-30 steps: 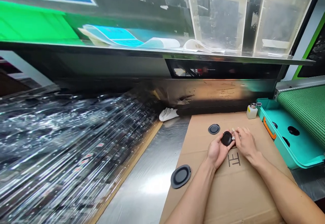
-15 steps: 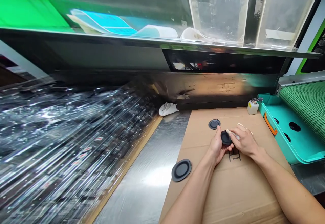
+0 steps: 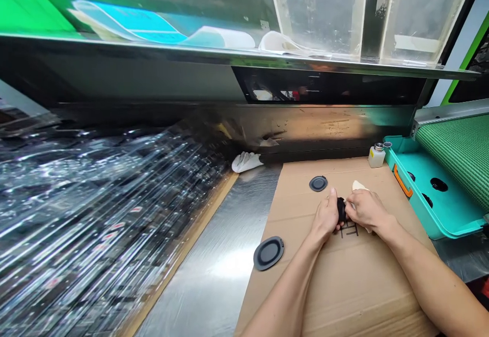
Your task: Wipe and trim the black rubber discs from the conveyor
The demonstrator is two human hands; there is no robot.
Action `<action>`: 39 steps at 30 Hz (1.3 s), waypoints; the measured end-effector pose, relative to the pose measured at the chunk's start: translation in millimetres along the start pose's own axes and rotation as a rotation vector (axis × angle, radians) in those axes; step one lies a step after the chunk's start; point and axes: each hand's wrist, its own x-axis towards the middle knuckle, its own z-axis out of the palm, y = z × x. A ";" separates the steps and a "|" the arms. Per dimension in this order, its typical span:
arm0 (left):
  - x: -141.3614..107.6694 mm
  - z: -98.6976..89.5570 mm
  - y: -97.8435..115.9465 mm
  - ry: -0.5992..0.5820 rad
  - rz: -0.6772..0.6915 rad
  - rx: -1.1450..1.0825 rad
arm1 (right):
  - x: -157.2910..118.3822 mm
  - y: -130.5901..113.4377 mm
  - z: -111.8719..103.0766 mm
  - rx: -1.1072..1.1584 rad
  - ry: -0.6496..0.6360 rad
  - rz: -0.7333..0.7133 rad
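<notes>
My left hand [image 3: 326,215] is closed on a small black part [image 3: 341,209], which is held tilted above the cardboard sheet [image 3: 344,286]. Against the right side of this part, my right hand [image 3: 364,208] has its fingers pinched round a pale cloth [image 3: 358,186] that sticks out above and below the hand. A round dark disc [image 3: 318,183] lies on the cardboard just beyond my left hand. Nearer to me, at the cardboard's left edge, is a larger oval dark disc [image 3: 269,253].
A teal tray [image 3: 424,209] with several black pieces stands at the right, partly under a green conveyor belt [image 3: 458,143]. Beside it is a small bottle [image 3: 376,156]. A white glove [image 3: 246,161] and stacked clear plastic [image 3: 95,214] lie to the left.
The black part has turned from showing its flat round face to a narrower, edge-on view. My right-hand fingers have shifted along with the cloth. The whole view has moved slightly.
</notes>
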 end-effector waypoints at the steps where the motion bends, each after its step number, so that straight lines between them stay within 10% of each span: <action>1: -0.1 0.8 -0.4 -0.003 -0.001 -0.004 | -0.3 0.8 -1.1 0.006 -0.002 0.008; 15: 5.7 -0.2 -1.6 0.032 -0.047 -0.097 | 0.3 5.3 4.8 0.220 0.195 -0.126; 32: 3.3 -0.8 0.2 -0.029 0.096 0.220 | -0.9 -3.7 -14.9 -0.122 0.035 -0.158; 39: 3.7 0.0 -4.1 -0.036 0.102 0.018 | -0.3 -1.3 -11.2 -0.016 0.025 -0.121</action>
